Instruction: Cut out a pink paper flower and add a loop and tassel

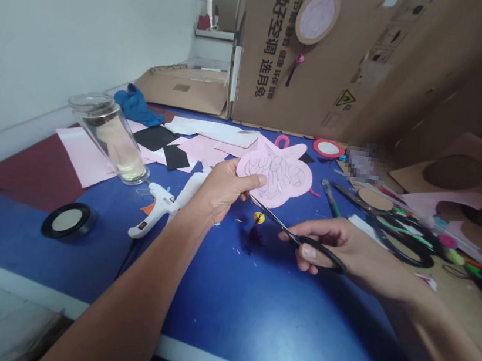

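Observation:
My left hand pinches a pink paper cutout at its left side, the thumb on top. Dark line drawing covers the middle of the paper, and its outline is wavy. In my right hand are black-handled scissors, fingers closed round the handles. Their blades point up and left, with the tips close to the paper's lower edge beside my left fingers. Whether the blades touch the paper I cannot tell. Below the paper, a small yellow piece with a dark tassel lies on the blue table.
A white glue gun, a roll of tape and a glass jar stand at the left. Pink and black paper scraps lie behind. Larger black scissors and craft bits crowd the right. A cardboard box rises at the back.

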`<action>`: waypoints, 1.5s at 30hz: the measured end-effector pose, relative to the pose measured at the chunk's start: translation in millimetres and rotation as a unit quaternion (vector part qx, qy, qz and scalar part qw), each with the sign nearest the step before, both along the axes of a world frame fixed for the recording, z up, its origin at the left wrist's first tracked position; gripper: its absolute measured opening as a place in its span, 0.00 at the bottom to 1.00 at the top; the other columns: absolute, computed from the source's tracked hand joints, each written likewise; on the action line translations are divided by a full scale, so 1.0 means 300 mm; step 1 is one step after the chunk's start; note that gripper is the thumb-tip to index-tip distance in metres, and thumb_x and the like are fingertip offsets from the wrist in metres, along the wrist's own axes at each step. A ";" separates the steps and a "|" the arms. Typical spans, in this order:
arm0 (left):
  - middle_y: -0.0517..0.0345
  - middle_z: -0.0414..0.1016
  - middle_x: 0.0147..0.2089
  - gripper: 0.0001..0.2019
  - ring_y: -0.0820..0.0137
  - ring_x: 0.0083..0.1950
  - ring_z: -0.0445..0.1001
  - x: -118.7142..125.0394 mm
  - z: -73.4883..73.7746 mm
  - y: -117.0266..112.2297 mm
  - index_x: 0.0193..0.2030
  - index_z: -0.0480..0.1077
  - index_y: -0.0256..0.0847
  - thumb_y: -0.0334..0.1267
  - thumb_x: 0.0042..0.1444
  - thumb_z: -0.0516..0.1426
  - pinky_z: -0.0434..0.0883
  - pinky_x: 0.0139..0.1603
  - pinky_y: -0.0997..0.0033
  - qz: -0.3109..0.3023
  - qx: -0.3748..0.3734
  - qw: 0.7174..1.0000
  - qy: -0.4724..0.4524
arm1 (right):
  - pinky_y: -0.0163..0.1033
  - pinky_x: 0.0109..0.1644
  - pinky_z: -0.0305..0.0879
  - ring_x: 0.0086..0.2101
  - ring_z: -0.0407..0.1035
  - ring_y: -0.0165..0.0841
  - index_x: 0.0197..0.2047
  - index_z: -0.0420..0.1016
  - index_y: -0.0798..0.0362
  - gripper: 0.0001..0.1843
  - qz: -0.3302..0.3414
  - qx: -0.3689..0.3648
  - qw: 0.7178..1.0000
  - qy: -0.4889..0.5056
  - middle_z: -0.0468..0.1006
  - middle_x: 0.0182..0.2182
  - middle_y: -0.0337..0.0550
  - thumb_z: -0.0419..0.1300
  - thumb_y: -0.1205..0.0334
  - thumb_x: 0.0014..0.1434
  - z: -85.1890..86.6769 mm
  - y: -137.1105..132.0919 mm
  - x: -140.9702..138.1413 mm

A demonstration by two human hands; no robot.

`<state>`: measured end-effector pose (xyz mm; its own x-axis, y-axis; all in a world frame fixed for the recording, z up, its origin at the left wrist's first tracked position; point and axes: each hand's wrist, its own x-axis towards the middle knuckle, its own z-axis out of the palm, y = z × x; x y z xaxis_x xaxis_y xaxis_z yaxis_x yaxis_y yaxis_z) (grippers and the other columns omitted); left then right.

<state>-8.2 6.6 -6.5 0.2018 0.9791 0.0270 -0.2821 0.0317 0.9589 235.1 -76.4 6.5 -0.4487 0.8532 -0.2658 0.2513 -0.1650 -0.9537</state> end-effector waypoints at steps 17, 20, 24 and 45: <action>0.54 0.83 0.34 0.13 0.73 0.29 0.71 -0.001 -0.002 0.000 0.37 0.81 0.38 0.35 0.44 0.75 0.60 0.27 0.72 0.002 0.000 1.000 0.006 | 0.33 0.30 0.67 0.27 0.74 0.31 0.49 0.89 0.52 0.30 -0.004 -0.015 1.000 0.005 0.83 0.26 0.44 0.81 0.39 0.51 0.005 -0.001 -0.003; 0.53 0.83 0.34 0.12 0.73 0.29 0.71 -0.001 -0.001 0.000 0.36 0.82 0.38 0.34 0.44 0.74 0.60 0.27 0.71 0.001 -0.003 1.000 0.004 | 0.33 0.30 0.67 0.27 0.74 0.31 0.49 0.89 0.53 0.30 -0.003 -0.016 1.000 0.003 0.83 0.27 0.44 0.80 0.40 0.52 0.004 -0.002 -0.003; 0.52 0.84 0.36 0.12 0.72 0.30 0.71 -0.001 0.001 -0.003 0.37 0.82 0.38 0.33 0.44 0.74 0.60 0.27 0.71 -0.001 -0.008 1.000 0.005 | 0.34 0.29 0.68 0.27 0.74 0.31 0.49 0.90 0.52 0.29 0.000 -0.018 1.000 0.003 0.82 0.26 0.43 0.80 0.40 0.52 0.006 -0.004 -0.006; 0.52 0.83 0.36 0.14 0.71 0.32 0.73 -0.002 0.009 -0.011 0.38 0.82 0.37 0.33 0.43 0.75 0.61 0.29 0.71 -0.029 -0.012 0.999 0.011 | 0.36 0.29 0.69 0.26 0.73 0.32 0.46 0.90 0.53 0.29 -0.008 -0.039 0.999 -0.010 0.82 0.25 0.43 0.81 0.40 0.50 0.028 -0.005 -0.024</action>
